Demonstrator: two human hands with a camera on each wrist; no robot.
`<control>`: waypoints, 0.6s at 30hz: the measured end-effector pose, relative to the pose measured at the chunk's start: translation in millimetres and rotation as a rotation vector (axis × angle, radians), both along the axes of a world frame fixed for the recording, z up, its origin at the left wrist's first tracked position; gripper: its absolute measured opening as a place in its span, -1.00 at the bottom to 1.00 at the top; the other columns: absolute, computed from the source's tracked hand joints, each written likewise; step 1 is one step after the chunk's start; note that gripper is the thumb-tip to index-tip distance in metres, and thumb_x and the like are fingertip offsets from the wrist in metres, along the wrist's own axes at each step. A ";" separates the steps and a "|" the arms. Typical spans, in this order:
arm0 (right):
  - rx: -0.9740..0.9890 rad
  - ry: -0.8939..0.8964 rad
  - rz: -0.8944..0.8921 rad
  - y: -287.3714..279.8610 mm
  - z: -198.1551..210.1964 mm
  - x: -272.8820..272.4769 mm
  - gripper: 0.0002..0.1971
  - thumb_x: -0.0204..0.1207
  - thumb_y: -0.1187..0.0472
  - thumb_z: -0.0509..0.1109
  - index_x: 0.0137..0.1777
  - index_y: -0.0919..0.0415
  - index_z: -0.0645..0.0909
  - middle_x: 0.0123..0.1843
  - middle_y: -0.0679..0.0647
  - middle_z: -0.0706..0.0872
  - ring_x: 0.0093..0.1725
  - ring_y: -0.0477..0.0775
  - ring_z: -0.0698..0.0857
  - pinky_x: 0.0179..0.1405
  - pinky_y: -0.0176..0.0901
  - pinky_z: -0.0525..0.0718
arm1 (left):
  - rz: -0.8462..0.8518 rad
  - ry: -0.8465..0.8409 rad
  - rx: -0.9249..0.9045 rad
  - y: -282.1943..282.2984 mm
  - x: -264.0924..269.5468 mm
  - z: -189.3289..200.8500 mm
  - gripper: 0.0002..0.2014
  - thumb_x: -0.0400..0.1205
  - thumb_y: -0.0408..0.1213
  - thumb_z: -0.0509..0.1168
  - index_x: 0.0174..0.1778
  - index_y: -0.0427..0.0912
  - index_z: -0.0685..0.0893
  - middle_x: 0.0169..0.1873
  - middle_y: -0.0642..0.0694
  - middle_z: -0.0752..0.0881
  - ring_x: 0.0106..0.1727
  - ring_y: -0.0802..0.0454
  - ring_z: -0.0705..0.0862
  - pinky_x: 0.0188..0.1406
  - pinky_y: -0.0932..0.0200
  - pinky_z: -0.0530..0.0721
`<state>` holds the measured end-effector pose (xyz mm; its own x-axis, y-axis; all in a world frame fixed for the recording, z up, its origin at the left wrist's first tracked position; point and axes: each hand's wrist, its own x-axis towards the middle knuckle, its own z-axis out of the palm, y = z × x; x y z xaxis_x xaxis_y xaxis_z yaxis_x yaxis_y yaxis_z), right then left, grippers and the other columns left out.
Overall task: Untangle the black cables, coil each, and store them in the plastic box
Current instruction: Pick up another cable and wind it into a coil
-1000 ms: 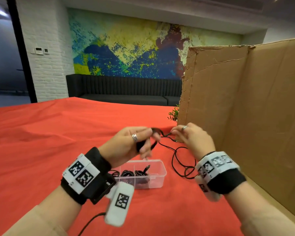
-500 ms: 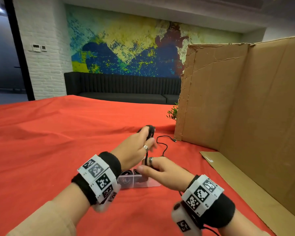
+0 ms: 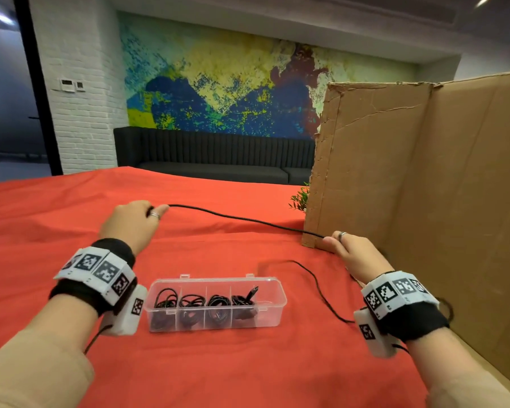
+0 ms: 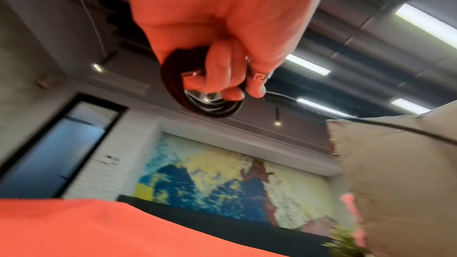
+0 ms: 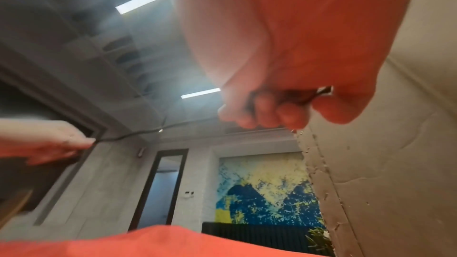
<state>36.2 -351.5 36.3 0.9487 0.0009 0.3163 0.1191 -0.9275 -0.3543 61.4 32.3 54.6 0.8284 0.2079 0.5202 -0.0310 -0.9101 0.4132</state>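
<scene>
A black cable (image 3: 242,217) stretches taut between my two hands above the red cloth. My left hand (image 3: 136,219) grips a small coil of that cable (image 4: 197,97), its fingers curled through the loops. My right hand (image 3: 348,248) pinches the cable further along, beside the cardboard edge; the fingers (image 5: 262,114) are curled round it. The slack tail (image 3: 315,278) trails over the cloth toward my right wrist. The clear plastic box (image 3: 274,307) sits open in front of me, with coiled black cables (image 3: 193,301) in several compartments and its rightmost compartment bare.
A tall cardboard panel (image 3: 409,187) stands upright along the right side, close to my right hand. A small green plant (image 3: 299,198) peeks out behind its edge. The red cloth (image 3: 56,219) spreads wide to the left and front.
My hands were close together over the box; now they have drawn apart, left hand going left and right hand going right, pulling the cable straight between them. The box is now uncovered.
</scene>
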 end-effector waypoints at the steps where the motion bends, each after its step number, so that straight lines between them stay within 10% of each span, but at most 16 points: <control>1: 0.018 -0.018 -0.026 -4.0 0.6 1.7 -0.61 0.69 -0.01 0.08 -0.41 0.00 0.24 -0.39 0.00 0.50 -0.12 0.19 0.57 -0.08 0.01 0.44 | 0.072 0.027 -0.021 11.9 3.5 -0.4 -0.59 0.67 0.04 0.12 -0.37 -0.18 0.49 -0.18 -0.38 0.69 -0.03 -0.36 0.64 -0.17 0.00 0.48; 4: -0.003 -0.057 -0.134 -20.8 2.7 3.8 -0.64 0.69 -0.02 0.04 -0.36 -0.04 0.35 -0.20 0.19 0.62 0.08 0.33 0.62 0.06 0.09 0.52 | 0.206 0.162 -0.052 50.9 10.1 -2.5 -0.59 0.67 0.02 0.13 -0.30 -0.26 0.55 -0.02 -0.45 0.69 0.09 -0.41 0.61 0.04 -0.10 0.54; 8: -0.081 -0.046 -0.340 -36.0 -1.1 -1.0 -0.55 0.68 -0.10 -0.04 0.21 0.14 0.57 0.10 0.24 0.61 0.31 0.32 0.46 0.14 0.13 0.52 | 0.342 0.266 -0.081 91.1 9.3 -2.3 -0.53 0.67 0.02 0.13 -0.01 -0.39 0.66 0.10 -0.48 0.66 0.19 -0.43 0.58 0.18 -0.18 0.54; 12: -0.056 -0.166 -0.425 -29.6 4.0 -10.0 -0.56 0.67 -0.12 -0.09 0.18 0.14 0.50 0.09 0.21 0.63 0.23 0.31 0.53 -0.04 0.10 0.54 | 0.411 0.370 -0.054 91.4 0.7 3.1 -0.41 0.70 0.07 0.02 0.20 -0.46 0.59 0.18 -0.50 0.62 0.25 -0.40 0.56 0.23 -0.18 0.50; 18: -0.128 0.151 -0.182 27.5 7.8 -2.6 -0.61 0.68 -0.13 0.01 0.11 0.06 0.59 0.21 0.21 0.69 0.22 0.27 0.63 0.13 0.03 0.55 | 0.204 0.201 0.137 -3.2 -33.4 27.1 -0.28 0.56 0.32 0.00 0.37 -0.25 0.22 0.08 -0.41 0.69 0.12 -0.32 0.67 0.06 -0.10 0.56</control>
<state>33.6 -324.0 44.1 0.9733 -0.1431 0.1794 -0.0991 -0.9672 -0.2341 28.0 29.1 81.7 0.8661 0.3192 0.3846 0.2275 -0.9370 0.2653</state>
